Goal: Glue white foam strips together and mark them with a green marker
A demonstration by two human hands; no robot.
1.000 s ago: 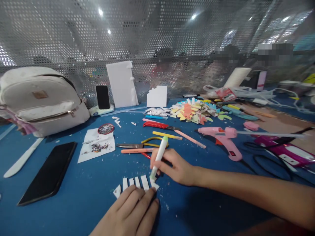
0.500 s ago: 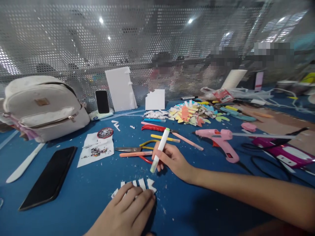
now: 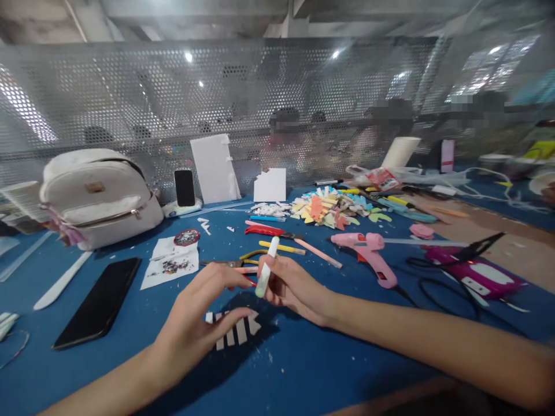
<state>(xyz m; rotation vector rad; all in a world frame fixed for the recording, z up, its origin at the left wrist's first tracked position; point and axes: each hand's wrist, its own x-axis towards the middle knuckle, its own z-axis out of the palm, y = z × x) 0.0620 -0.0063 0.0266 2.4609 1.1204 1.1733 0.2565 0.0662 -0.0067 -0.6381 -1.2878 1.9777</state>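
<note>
In the head view my right hand (image 3: 295, 283) grips a white marker (image 3: 269, 266) with a pale green lower end, held slanted above the table. My left hand (image 3: 195, 315) hovers just to its left, thumb and fingers spread, nothing between them. The fingertips point at the marker's lower end but look apart from it. Under my left thumb, a row of small white cut strips (image 3: 241, 331) lies on the blue table, partly covered by the hand. Behind both hands are scissors (image 3: 221, 264), partly hidden, and red-handled pliers (image 3: 264, 230).
A pink glue gun (image 3: 368, 253) lies to the right, near a magenta device (image 3: 472, 268) and its black cable. Colourful paper scraps (image 3: 323, 208) are heaped behind. At left are a black phone (image 3: 99, 303), a white knife (image 3: 63, 281) and a pale backpack (image 3: 99, 202).
My left hand has lifted off the white strips and opened toward the marker, uncovering more of them. My right hand still holds the marker. The view has tilted up slightly.
</note>
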